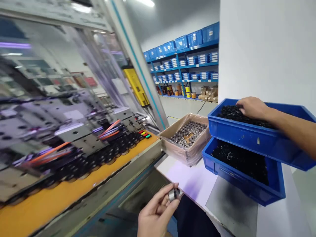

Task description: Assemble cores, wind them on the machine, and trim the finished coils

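My left hand (158,212) is low in the middle, fingers pinched round a small silvery cylindrical metal part (174,194). My right hand (251,107) reaches palm down into the upper blue bin (249,136), resting on a heap of small black parts (232,113); its fingertips are buried in them, so what they hold is hidden. A second blue bin (237,179) with more black parts sits under the upper one. Left of the bins stands an open cardboard box (184,149) full of small metal parts.
A large machine fills the left, with an orange ledge (74,194), a row of black round pieces (98,158) and small coloured buttons (145,134). The bins rest on a white table (195,182). Blue shelving (187,62) with bins stands far back; a white wall is on the right.
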`<action>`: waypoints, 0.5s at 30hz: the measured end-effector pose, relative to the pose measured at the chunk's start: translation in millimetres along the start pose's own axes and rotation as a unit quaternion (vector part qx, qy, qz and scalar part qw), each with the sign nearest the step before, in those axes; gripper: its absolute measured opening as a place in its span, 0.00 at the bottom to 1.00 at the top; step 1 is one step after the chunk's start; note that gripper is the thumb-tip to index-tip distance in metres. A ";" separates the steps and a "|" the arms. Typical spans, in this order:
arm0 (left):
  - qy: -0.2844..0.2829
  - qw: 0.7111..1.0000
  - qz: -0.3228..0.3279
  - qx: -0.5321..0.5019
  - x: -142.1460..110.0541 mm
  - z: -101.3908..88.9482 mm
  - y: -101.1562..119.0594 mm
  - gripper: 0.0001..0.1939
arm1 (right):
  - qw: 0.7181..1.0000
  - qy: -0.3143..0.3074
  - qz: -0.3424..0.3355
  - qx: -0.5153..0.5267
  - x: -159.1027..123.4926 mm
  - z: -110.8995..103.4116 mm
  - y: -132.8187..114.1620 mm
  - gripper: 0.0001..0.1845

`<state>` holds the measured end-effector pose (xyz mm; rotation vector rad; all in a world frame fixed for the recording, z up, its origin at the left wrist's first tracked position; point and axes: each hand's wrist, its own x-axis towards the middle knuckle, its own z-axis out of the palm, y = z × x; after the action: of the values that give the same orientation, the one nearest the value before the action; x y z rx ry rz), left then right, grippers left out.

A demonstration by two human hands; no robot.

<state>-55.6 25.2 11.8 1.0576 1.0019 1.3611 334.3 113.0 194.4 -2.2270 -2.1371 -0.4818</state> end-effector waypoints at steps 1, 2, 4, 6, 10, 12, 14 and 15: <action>-0.001 1.000 0.008 -0.007 -0.7 3.3 3.2 0.18 | 0.997 0.072 -0.033 0.015 -8.4 -4.3 -17.9 0.13; -0.003 1.000 0.016 -0.013 -1.5 7.7 6.4 0.18 | 0.981 0.162 -0.084 0.060 -19.1 -5.6 -38.8 0.12; -0.014 0.999 0.029 -0.029 -2.8 17.6 12.2 0.16 | 0.899 0.301 -0.242 0.207 -46.2 1.6 -85.4 0.07; -0.026 0.998 0.039 -0.048 -4.5 26.1 15.2 0.15 | 0.818 0.309 -0.371 0.314 -76.2 19.2 -130.2 0.06; -0.061 0.995 0.044 -0.065 -11.4 34.4 10.0 0.17 | 0.722 0.261 -0.444 0.461 -115.2 59.3 -188.2 0.11; -0.083 0.993 0.045 -0.074 -14.4 36.1 5.2 0.18 | 0.711 0.249 -0.438 0.491 -120.0 71.3 -198.0 0.12; -0.095 0.990 0.049 -0.091 -15.6 38.2 1.4 0.18 | 0.707 0.245 -0.435 0.500 -120.1 76.7 -198.3 0.13; -0.097 0.989 0.051 -0.100 -15.6 39.6 0.1 0.18 | 0.706 0.244 -0.436 0.502 -119.7 77.7 -196.4 0.14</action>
<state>-17.0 9.6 20.8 1.0775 0.6606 1.3805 156.4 26.5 53.8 -0.4009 -2.1365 0.1390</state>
